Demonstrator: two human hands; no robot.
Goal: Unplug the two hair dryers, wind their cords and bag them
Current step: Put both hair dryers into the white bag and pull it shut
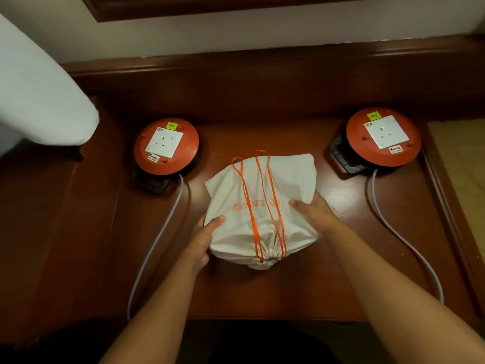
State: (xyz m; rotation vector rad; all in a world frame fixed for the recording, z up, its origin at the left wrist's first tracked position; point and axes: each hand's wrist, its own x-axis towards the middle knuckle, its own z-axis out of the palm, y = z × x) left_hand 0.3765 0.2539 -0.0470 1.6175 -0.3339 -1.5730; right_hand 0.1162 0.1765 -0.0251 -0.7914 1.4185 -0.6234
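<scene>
A white cloth bag (262, 206) lay in the middle of the dark wooden bench (262, 292), bulging and drawn tight at its mouth, which pointed toward the person. Its orange drawstrings (262, 195) were laid flat over the top of the bag, running from the gathered mouth to loops at the far end, and orange lettering showed on the cloth between them. What the bag held could not be seen.

The left hand (203, 241) cupped the bag's left side, thumb on top of the cloth and fingers curled round its edge. The right hand (315, 214) held the bag's right side, thumb pressed on top and fingers wrapped down around the far flank.

Two round red extension reels sat on the bench, one to the left (166, 147) and one to the right (383, 136) of the bag, both apart from it. Each carried a white socket plate with nothing plugged in and a small yellow label. A pale cable ran from each reel (157, 243) (401, 240) toward the near edge of the bench. A white padded shape (39, 95) reached in from the upper left.
</scene>
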